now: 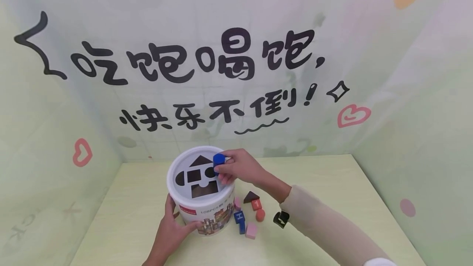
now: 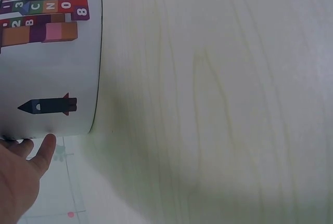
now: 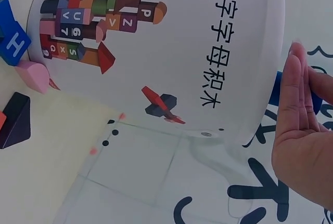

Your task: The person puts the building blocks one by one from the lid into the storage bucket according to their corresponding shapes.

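A white tub [image 1: 196, 205] printed with coloured blocks stands on the table, its lid [image 1: 182, 193] cut with shaped holes. My left hand [image 1: 171, 230] grips the tub's left side, thumb at the front; its fingers also show at the wall in the left wrist view. Above the lid's right side, my right hand [image 1: 242, 166] pinches a blue cylinder block [image 1: 219, 159] beside the round hole [image 1: 210, 172]. In the right wrist view the fingers cover part of this block [image 3: 274, 90]. Whether it touches the lid, I cannot tell.
Right of the tub lie loose blocks: a dark triangle [image 1: 251, 196], a red block [image 1: 256, 205], a round red piece [image 1: 260, 215], blue blocks [image 1: 239, 217] and a pink block [image 1: 251, 230]. Printed fabric walls [image 1: 236, 143] stand behind and beside the table.
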`<state>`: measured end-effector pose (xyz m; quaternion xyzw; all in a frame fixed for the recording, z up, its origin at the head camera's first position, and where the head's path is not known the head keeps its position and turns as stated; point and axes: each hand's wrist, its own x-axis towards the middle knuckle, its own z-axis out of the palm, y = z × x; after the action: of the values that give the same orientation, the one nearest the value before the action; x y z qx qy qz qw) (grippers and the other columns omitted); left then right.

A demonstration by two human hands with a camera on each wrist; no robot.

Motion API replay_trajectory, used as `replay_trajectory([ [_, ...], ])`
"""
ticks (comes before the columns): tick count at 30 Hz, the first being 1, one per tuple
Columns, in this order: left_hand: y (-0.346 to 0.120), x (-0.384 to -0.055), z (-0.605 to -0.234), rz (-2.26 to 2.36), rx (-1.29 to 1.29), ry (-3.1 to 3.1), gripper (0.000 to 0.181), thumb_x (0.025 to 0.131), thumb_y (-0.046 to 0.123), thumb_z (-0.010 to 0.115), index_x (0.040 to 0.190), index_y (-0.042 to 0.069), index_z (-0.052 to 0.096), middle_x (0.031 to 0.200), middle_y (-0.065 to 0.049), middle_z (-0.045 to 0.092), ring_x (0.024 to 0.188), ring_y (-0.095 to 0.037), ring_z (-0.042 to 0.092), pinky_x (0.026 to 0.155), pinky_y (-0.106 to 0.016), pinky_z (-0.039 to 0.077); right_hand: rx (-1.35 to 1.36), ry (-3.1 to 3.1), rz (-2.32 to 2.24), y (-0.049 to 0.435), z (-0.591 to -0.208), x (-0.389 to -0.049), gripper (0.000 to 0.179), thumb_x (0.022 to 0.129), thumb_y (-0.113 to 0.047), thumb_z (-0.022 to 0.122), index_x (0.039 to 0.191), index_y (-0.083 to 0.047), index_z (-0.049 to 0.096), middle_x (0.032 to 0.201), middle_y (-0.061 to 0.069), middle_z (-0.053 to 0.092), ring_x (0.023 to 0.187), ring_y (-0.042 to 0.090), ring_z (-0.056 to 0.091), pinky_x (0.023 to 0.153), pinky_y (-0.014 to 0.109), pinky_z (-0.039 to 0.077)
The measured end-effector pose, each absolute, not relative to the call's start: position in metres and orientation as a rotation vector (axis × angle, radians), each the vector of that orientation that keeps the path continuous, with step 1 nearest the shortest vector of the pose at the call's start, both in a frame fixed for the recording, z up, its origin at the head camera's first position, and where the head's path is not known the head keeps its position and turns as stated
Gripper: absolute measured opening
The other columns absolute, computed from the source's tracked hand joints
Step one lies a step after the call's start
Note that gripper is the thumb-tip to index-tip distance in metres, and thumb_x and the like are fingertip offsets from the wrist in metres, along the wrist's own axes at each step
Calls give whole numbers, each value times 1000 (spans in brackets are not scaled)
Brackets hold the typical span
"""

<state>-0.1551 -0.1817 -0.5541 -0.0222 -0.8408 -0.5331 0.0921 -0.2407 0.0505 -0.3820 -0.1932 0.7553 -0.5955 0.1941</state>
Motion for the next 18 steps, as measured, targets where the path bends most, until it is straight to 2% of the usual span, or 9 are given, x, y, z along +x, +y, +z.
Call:
replay_trajectory([
  [7,-181,-154,-554,-1560,-63,-2508,120,57,41,84,144,32,1,146,-11,23,130,-31,24,92,-49,40,-535,2158,-1635,44,-386,-246,13,82,-12,68,91,-5,62,67,11,65,57,25,64,55,35,55],
  [18,-182,-156,-555,-1578,-82,-2530,122,59,34,84,145,24,-2,146,-17,19,130,-35,22,93,-52,37,-534,2120,-1626,31,-388,-250,19,82,-11,68,98,-3,63,68,12,66,57,28,64,53,37,54],
])
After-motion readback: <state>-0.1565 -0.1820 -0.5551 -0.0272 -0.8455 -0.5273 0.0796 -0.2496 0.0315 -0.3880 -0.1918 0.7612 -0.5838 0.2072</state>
